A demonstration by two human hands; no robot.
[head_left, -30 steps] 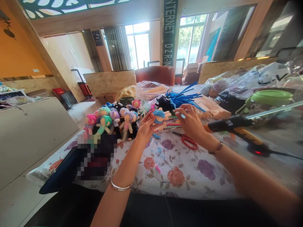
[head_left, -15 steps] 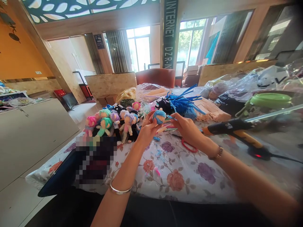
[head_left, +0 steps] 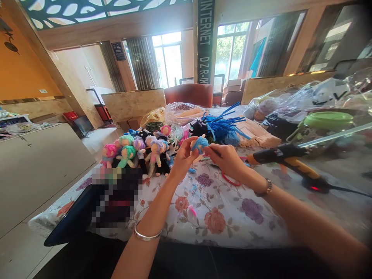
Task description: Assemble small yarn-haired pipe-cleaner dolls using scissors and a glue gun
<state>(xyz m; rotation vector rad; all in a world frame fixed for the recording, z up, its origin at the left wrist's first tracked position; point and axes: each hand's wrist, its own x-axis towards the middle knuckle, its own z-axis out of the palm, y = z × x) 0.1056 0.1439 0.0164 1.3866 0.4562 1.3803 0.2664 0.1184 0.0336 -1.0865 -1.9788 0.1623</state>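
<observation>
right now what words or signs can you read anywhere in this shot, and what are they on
"INTERNET" reads downward on the dark vertical banner between the windows.
"DZ.R.IN", as far as it can be made out, is a second string lower on the same banner; its end is cut off by the chair back.
The dark wall plaque left of the blinds carries text too small to read.
The glue gun beside the right hand has a label too blurred to read.

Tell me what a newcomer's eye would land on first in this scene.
Most likely the row of bright-haired little dolls crowding the left of the floral tablecloth. Next, the spray of blue pipe cleaners behind the hands. At centre, the left hand and right hand hold a blue-haired doll, with a glue gun at right.
</observation>
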